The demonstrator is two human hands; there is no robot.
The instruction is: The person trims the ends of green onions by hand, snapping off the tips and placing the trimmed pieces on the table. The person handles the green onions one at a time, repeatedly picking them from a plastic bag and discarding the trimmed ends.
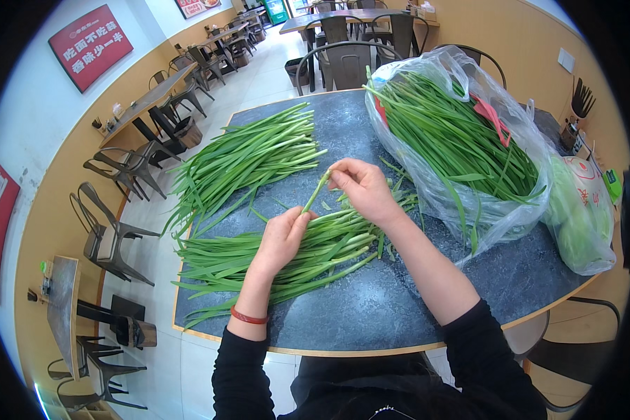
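Note:
My left hand [283,239] holds a garlic chive stalk [316,193] by its lower part, over a loose pile of garlic chives [294,252] near me. The fingertips of my right hand [361,190] pinch the stalk's pale upper end. Another bunch of garlic chives [257,147] lies at the back left of the table, its pale ends to the right. Short trimmings and leaf scraps [399,199] lie under and beside my right wrist. To the right, a clear plastic bag [483,215] stands open, full of more garlic chives [451,136].
The dark stone-patterned table [357,315] has a pale wooden edge. At its right side lie a plastic bag of light green vegetables [577,220] and a chopstick holder [581,107]. A metal chair [346,63] stands behind the table, another [572,357] at the lower right.

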